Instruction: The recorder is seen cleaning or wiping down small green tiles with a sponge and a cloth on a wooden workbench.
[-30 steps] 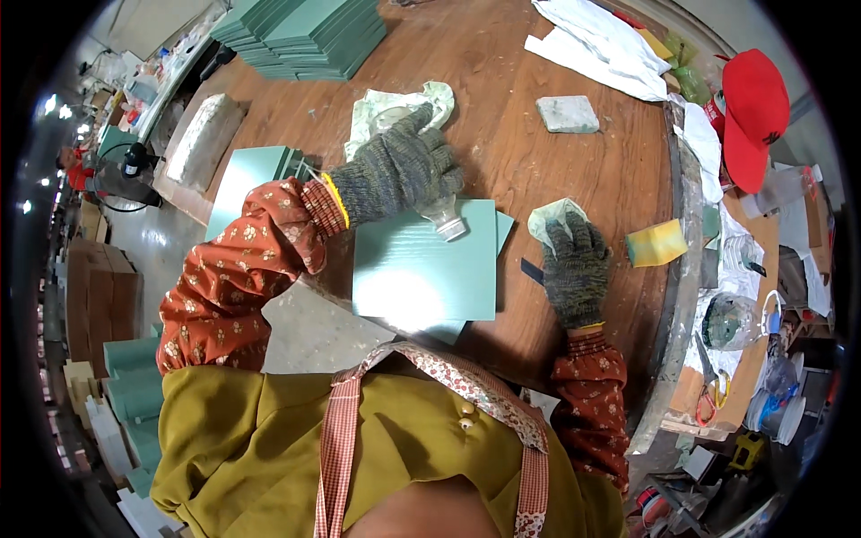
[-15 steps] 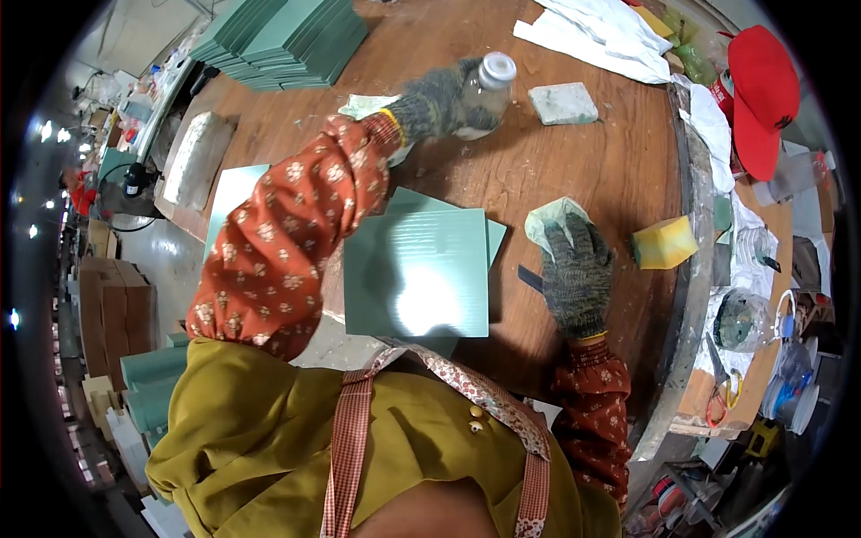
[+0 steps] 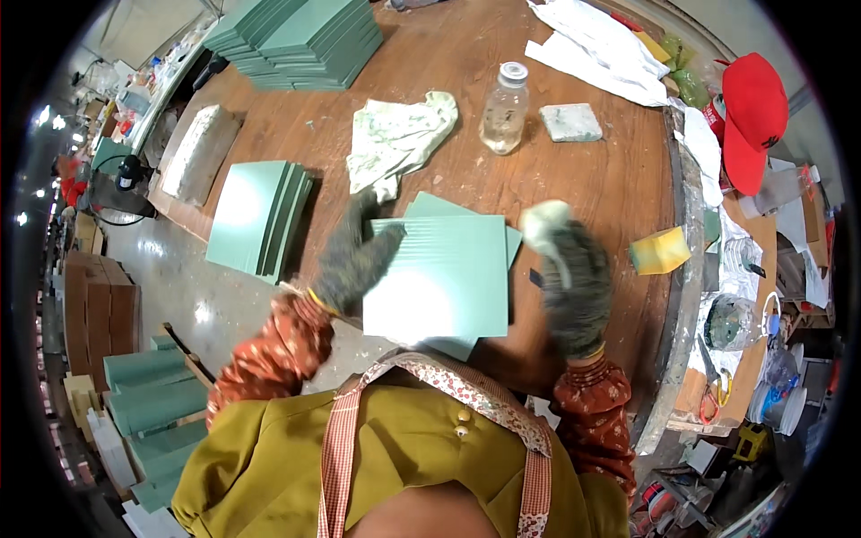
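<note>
A pale green square panel (image 3: 439, 278) lies in front of me, glare on its surface, over another green panel (image 3: 439, 205) turned at an angle. My gloved left hand (image 3: 352, 262) is at its left edge, fingers apart; whether they touch the panel is hard to tell. Right of the panels, my gloved right hand (image 3: 577, 287) is closed on a crumpled whitish cloth (image 3: 543, 224), slightly smeared by motion. A dark flat piece (image 3: 535, 278) pokes out beside that hand. Beyond the panels stand a clear bottle (image 3: 504, 112) with liquid and a spread whitish rag (image 3: 399, 136).
Stacked green panels stand at the left (image 3: 251, 220) and in a taller pile (image 3: 300, 45) at the back. A whitish block (image 3: 571, 123), yellow sponge (image 3: 660, 250) and white cloth (image 3: 601, 54) lie to the right. Beyond the table edge are a red cap (image 3: 753, 121) and scissors (image 3: 715, 394).
My left hand has let go of the bottle, now upright on the table, and come back to the panel's left edge. My right hand, still holding the cloth, has barely moved.
</note>
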Available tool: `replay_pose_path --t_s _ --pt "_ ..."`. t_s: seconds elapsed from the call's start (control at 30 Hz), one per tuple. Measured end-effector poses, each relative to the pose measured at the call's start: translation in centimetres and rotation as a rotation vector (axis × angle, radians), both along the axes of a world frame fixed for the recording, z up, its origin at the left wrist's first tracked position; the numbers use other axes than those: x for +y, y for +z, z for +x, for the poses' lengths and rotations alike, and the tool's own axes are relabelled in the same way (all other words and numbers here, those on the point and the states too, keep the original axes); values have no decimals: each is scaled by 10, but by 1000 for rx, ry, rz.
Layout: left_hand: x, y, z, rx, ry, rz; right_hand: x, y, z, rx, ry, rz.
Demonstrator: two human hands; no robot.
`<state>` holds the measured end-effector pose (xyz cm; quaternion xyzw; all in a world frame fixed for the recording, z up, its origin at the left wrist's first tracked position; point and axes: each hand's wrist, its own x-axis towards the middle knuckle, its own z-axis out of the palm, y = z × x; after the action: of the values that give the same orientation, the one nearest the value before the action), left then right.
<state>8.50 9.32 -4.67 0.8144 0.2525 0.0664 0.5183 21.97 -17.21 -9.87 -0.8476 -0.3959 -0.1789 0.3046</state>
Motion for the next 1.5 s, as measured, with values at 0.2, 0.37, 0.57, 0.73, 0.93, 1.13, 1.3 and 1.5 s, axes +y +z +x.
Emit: replay_pose_path --t_s 0.2,0.37,0.57,0.73,0.93,1.13,1.3,1.5 --pt "-29 -52 -31 -262 105 159 92 42 -71 -29 263 -363" --pt "-37 -64 -32 -300 120 311 90 35 -21 -81 101 -257" --pt "-33 -65 -30 -292 193 245 101 39 -80 -235 174 -211" --pt "-33 -59 -25 -417 111 468 65 37 -37 -224 12 -80" --pt "-35 -64 -29 -244 148 306 -3 34 -98 -51 9 -184" --pt "-33 -62 -26 -288 138 282 41 47 -38 -101 156 -292" --pt "-41 -46 -27 -216 115 189 35 7 -31 -99 82 -69" --pt "-37 -52 -29 -217 142 227 -31 12 -96 82 180 -44"
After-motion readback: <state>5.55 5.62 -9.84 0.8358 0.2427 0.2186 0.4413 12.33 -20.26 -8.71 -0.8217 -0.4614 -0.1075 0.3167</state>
